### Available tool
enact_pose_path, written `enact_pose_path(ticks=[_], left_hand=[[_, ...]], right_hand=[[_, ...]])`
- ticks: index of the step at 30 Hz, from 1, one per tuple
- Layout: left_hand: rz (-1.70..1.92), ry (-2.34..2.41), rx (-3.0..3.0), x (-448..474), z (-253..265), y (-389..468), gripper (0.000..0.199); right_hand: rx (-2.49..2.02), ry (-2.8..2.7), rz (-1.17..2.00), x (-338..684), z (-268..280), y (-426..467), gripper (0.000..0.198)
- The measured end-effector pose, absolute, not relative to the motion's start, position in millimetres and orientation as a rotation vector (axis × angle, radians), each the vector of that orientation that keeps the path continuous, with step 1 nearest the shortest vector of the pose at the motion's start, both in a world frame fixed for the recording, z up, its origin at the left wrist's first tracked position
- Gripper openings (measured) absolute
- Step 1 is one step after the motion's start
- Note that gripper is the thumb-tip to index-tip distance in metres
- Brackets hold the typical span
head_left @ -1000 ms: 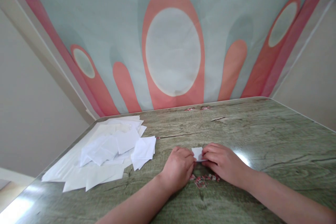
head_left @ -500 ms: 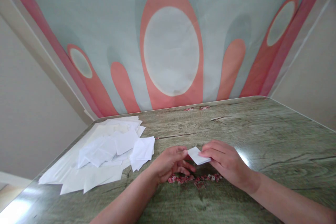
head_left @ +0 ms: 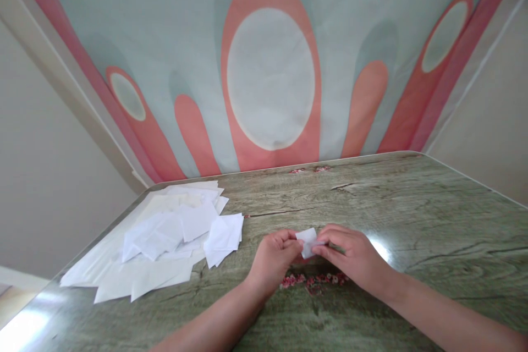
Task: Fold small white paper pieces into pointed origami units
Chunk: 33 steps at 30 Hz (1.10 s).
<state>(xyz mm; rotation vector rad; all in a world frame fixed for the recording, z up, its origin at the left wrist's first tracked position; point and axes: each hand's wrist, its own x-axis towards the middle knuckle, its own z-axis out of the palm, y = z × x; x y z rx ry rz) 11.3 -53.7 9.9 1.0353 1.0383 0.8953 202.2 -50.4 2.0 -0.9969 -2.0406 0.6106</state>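
A small folded piece of white paper (head_left: 306, 236) is held between my two hands, just above the table. My left hand (head_left: 274, 256) pinches its left edge between thumb and fingers. On the other side, my right hand (head_left: 350, 253) grips the right edge, where a flap of the paper stands bent up. My fingertips cover parts of the sheet, so its exact folds are hard to make out. To the left of my left hand lies a small stack of white paper squares (head_left: 225, 236).
A spread pile of larger white sheets (head_left: 115, 269) covers the table's left side, with loose paper pieces (head_left: 159, 236) on top. The wood-patterned table (head_left: 412, 220) meets a patterned backdrop (head_left: 270, 77) at its far edge. Printed flowers (head_left: 325, 279) show below my hands.
My left hand has closed onto the paper's left edge, its lower fingers curling in. The paper has turned slightly, and a flap now bends up near my right fingers.
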Motion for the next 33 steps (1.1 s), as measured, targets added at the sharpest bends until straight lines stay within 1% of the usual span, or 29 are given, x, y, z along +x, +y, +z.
enact_pose_path(ticks=[3,7,25,33], left_hand=[[0.881,0.997,1.095,14.6,13.8,-57.2,0.026],[0.854,0.996,1.169,16.0,17.4,-59.4,0.028],[0.738,1.089,1.462,10.2,14.8,-61.9,0.03],[0.777,1.236,1.519,13.3,7.9,-62.9,0.037]], right_hand=[[-1.158,-1.993,0.677,201.5,3.9,-50.0,0.021],[-1.233,-1.981,0.692,201.4,5.4,-49.8,0.026],[-1.306,-1.987,0.728,200.7,6.8,-48.8,0.032],[-1.307,-1.996,0.697,198.9,2.7,-49.6,0.036]])
